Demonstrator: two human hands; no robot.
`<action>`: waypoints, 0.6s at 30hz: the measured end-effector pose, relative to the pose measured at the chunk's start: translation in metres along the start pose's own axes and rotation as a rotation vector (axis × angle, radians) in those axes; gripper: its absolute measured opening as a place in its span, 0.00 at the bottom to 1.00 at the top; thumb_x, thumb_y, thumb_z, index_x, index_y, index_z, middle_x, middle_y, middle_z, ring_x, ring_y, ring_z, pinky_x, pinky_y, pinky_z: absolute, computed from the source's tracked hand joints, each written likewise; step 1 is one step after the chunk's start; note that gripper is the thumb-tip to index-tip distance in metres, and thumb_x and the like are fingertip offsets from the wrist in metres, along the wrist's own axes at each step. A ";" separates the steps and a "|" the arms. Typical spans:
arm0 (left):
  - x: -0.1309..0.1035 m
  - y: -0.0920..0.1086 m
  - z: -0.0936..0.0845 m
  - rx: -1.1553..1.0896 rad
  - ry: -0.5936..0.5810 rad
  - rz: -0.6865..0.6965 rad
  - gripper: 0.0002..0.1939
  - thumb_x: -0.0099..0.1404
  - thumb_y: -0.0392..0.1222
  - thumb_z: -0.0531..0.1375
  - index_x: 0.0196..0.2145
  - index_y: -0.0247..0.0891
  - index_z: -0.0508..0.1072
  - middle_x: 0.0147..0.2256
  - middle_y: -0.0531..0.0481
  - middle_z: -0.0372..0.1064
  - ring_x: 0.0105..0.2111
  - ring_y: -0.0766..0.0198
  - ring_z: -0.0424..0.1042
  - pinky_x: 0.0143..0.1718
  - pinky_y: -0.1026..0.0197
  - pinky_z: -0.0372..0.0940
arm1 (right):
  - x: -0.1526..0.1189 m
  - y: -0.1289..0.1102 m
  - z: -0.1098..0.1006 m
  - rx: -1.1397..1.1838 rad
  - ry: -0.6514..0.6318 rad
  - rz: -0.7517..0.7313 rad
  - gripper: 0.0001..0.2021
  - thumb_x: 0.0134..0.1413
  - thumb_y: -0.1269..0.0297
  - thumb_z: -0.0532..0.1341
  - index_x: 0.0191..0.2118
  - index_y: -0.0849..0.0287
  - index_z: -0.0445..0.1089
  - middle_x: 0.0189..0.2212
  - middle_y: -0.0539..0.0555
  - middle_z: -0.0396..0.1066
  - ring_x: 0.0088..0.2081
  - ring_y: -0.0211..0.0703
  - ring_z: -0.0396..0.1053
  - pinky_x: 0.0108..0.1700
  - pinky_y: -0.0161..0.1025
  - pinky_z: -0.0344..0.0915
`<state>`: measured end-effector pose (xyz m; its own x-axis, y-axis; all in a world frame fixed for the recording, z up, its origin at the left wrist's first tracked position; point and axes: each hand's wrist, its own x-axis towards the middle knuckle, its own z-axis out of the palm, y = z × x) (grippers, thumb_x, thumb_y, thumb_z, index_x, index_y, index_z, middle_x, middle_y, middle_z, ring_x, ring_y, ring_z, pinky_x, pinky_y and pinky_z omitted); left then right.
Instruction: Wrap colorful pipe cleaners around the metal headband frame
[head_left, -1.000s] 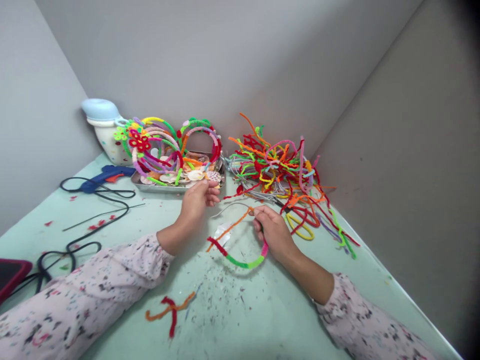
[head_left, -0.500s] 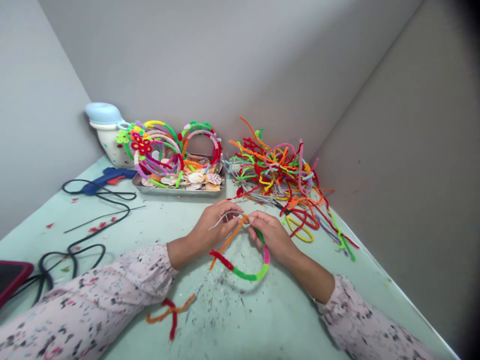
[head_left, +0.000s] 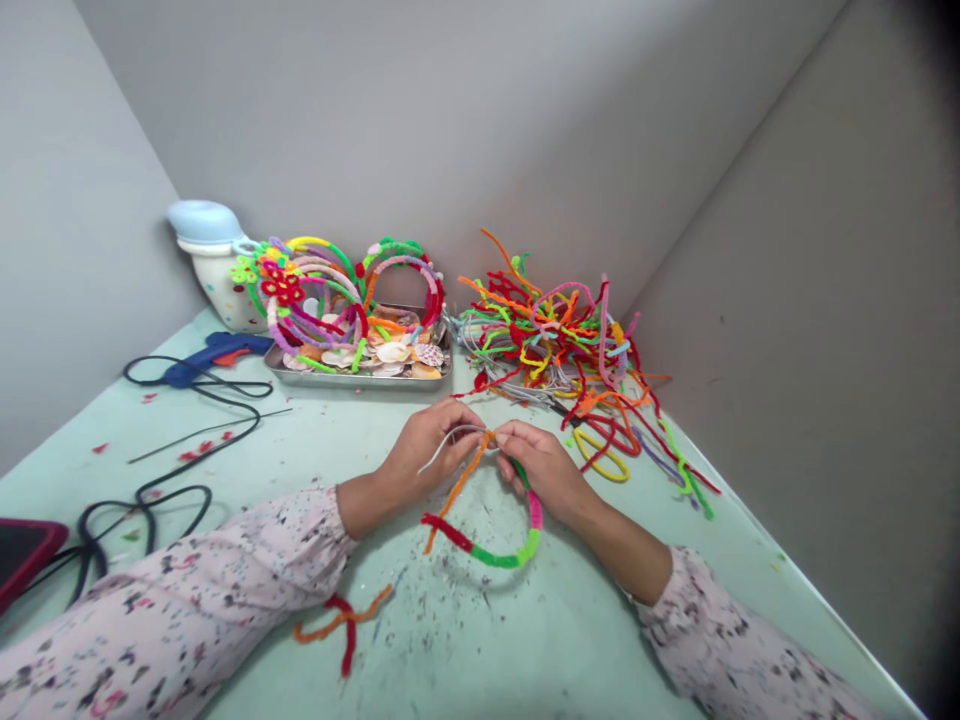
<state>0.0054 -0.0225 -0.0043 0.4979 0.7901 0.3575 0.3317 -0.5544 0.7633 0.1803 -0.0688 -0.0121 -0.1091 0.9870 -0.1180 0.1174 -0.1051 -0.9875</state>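
Note:
Fingers of my left hand [head_left: 431, 445] are pinched on a thin grey wire, close to where an orange pipe cleaner [head_left: 463, 482] is wound round it. The orange strand's free end hangs down toward the table. My right hand [head_left: 541, 462] pinches the curved band [head_left: 499, 558], covered in green, pink, light green and red fuzzy sections, right beside the orange winding. The two hands' fingertips nearly meet there. The band curves down below my right hand, its red end lying near the orange strand.
Behind my hands stands a metal tray [head_left: 360, 381] with shells and colourful hoops. Right of it is a pipe cleaner pile [head_left: 555, 320] with scissors [head_left: 600, 455]. At left are a cup [head_left: 217, 265], a blue glue gun [head_left: 214, 355], black cables and a dark device [head_left: 26, 560]. Pipe cleaner scraps [head_left: 345, 625] lie in front.
The band's lower part and the orange strand's free end have shifted slightly right and down. Both hands keep their pinches in nearly the same place.

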 end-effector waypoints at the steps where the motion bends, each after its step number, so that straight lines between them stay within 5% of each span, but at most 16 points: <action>1: 0.000 0.000 0.000 -0.007 -0.001 -0.008 0.07 0.61 0.40 0.57 0.33 0.36 0.72 0.30 0.49 0.70 0.31 0.65 0.68 0.32 0.64 0.62 | 0.000 0.000 0.000 -0.006 -0.002 -0.004 0.09 0.55 0.59 0.54 0.30 0.57 0.64 0.15 0.43 0.62 0.13 0.30 0.55 0.17 0.29 0.52; 18: -0.003 0.004 0.001 -0.285 -0.003 -0.153 0.09 0.57 0.43 0.61 0.27 0.34 0.69 0.23 0.52 0.65 0.24 0.69 0.62 0.25 0.68 0.57 | -0.001 0.003 0.003 -0.101 0.008 -0.060 0.08 0.57 0.61 0.53 0.31 0.57 0.64 0.15 0.42 0.60 0.14 0.31 0.54 0.17 0.30 0.52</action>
<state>0.0060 -0.0268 -0.0029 0.4616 0.8579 0.2257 0.1649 -0.3330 0.9284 0.1773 -0.0702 -0.0158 -0.1107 0.9922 -0.0574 0.2098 -0.0331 -0.9772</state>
